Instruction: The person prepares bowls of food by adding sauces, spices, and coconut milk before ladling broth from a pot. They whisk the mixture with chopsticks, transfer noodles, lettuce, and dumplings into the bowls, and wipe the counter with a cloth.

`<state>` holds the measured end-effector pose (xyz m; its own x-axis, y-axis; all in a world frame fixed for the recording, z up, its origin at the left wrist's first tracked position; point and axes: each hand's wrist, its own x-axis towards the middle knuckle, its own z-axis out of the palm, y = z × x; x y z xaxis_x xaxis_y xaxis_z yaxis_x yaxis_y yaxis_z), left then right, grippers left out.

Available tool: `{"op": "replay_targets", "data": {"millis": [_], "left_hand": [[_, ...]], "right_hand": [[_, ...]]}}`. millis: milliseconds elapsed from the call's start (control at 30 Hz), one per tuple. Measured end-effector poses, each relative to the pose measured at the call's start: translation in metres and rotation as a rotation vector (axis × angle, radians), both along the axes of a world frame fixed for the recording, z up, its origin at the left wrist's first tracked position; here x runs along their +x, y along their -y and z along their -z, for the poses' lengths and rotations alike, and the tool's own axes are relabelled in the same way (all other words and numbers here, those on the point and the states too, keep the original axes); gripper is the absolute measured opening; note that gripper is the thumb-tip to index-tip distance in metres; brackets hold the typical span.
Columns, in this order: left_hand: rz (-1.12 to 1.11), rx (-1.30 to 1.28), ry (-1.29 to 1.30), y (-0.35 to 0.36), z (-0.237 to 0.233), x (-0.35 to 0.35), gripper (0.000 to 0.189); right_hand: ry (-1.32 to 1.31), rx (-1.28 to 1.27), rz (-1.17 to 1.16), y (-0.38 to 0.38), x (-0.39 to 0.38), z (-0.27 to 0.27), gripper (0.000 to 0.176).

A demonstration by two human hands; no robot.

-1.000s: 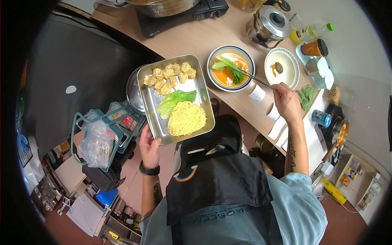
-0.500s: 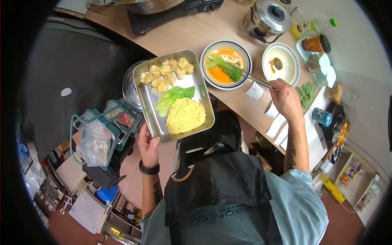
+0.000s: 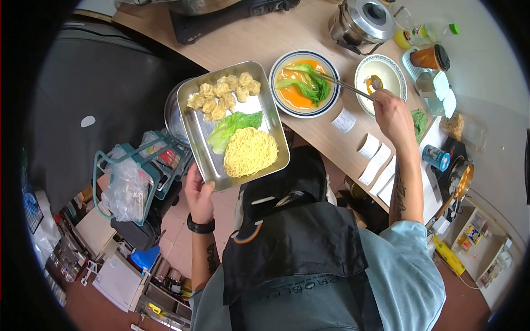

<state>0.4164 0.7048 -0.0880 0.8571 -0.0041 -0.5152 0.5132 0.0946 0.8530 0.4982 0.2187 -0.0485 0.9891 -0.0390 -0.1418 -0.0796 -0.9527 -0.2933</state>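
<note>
My left hand (image 3: pixel 200 193) grips the near-left corner of a metal tray (image 3: pixel 193 140), thumb over the rim. In the tray lie several dumplings (image 3: pixel 223 95), a lettuce leaf (image 3: pixel 233 130) and a mound of yellow noodles (image 3: pixel 251 153). Closed around a pair of metal chopsticks (image 3: pixel 353 88), my right hand (image 3: pixel 393 115) is above the counter. The chopstick tips reach leafy greens (image 3: pixel 317 88) in a blue-rimmed bowl (image 3: pixel 305 114) of orange soup (image 3: pixel 295 99). Just beyond my right hand sits a patterned white bowl (image 3: pixel 393 71) with a spoon and brown sauce.
A lidded metal pot (image 3: pixel 364 25) and a black portable stove (image 3: pixel 237 22) stand at the back. Paper slips (image 3: pixel 377 164) lie along the counter's front edge, near a green cloth (image 3: pixel 419 122) and a blue can (image 3: pixel 435 157). At left is a teal basket (image 3: pixel 124 154).
My right hand has moved slightly right and down with the chopsticks. The greens now lie more spread and curved in the soup. The tray has shifted slightly up and left.
</note>
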Motion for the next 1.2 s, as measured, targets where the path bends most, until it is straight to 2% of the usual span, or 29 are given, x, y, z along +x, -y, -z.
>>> {"op": "replay_targets", "data": {"millis": [200,333,433,700,800,900,1200], "left_hand": [[-0.013,0.025,-0.006,0.002,-0.001,-0.005,0.068],[-0.035,0.023,-0.012,0.008,-0.001,-0.009,0.069],[-0.029,0.016,0.004,0.006,0.000,-0.009,0.069],[-0.032,0.014,-0.016,0.009,0.000,-0.010,0.069],[-0.023,0.002,-0.014,0.013,-0.002,-0.010,0.069],[-0.028,0.000,-0.011,0.010,0.001,-0.013,0.069],[0.042,0.011,0.076,0.013,0.004,-0.014,0.068]], "right_hand": [[-0.002,-0.109,-0.092,0.000,0.019,0.010,0.013],[0.070,-0.081,-0.126,0.002,0.008,-0.003,0.015],[-0.070,-0.031,-0.016,-0.006,-0.004,-0.033,0.019],[-0.173,-0.005,-0.084,-0.025,-0.032,-0.019,0.017],[-0.103,0.052,-0.053,-0.019,-0.043,-0.026,0.014],[-0.071,-0.015,0.054,-0.003,-0.048,-0.023,0.016],[-0.074,0.002,0.027,-0.014,-0.039,-0.024,0.020]]}}
